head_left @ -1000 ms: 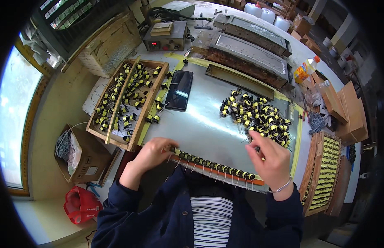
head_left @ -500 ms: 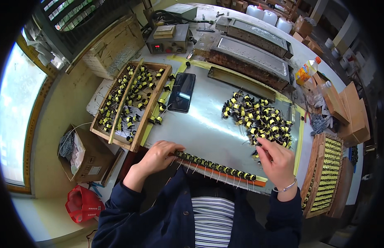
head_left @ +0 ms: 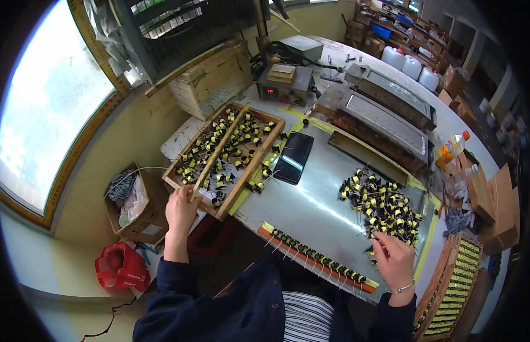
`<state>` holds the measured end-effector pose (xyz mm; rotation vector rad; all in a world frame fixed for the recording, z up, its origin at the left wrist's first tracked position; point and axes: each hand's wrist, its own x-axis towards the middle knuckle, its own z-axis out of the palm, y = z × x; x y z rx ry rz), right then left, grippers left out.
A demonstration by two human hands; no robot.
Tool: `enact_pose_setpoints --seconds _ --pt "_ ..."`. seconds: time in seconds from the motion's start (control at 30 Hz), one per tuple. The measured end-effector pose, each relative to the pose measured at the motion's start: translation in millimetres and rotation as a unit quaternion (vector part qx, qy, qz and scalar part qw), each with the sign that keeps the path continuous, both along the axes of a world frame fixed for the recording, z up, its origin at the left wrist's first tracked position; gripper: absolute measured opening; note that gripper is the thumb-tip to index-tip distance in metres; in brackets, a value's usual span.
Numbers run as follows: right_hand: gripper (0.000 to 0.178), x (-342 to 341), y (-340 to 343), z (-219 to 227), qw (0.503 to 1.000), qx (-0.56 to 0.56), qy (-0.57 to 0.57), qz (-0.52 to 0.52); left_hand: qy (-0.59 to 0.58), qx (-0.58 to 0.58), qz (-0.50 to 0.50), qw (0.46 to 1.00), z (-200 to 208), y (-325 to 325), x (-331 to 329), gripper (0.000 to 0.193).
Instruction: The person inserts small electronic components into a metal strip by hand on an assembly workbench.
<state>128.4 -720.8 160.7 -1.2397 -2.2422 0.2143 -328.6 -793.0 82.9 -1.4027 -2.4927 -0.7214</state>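
My left hand (head_left: 182, 212) closes round the near end of a wooden stick (head_left: 222, 149), which lies across a wooden tray (head_left: 248, 170) of small yellow-and-black coils with wire leads. At the near edge of a heap of the same coils (head_left: 390, 205), the thumb and fingertips of my right hand (head_left: 395, 259) are pinched together; whatever they hold is hidden. Between my hands, a row of coils (head_left: 316, 255) stands along an orange-and-yellow strip (head_left: 365, 286) at the front edge of the metal plate (head_left: 310, 211), wires pointing toward me.
A black phone (head_left: 294, 158) lies on the plate beside the tray. Behind it are a control box with a red display (head_left: 285, 85) and long metal troughs (head_left: 384, 122). On the right are an orange drink bottle (head_left: 452, 149) and a wooden frame of coil rows (head_left: 453, 285).
My left hand has left the end of the coil row and moved left to the stick on the tray. My right hand stays at the heap. The whole view has turned leftward.
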Motion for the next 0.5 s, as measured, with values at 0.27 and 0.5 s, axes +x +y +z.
enact_pose_setpoints --seconds 0.27,0.5 --pt "0.01 0 -4 5 0.999 -0.026 -0.025 0.014 -0.5 0.123 -0.018 0.857 26 5 -15 0.045" --pt "0.01 13 -5 -2 0.999 -0.04 -0.029 0.001 -0.483 0.192 -0.078 0.851 25 10 -3 0.035"
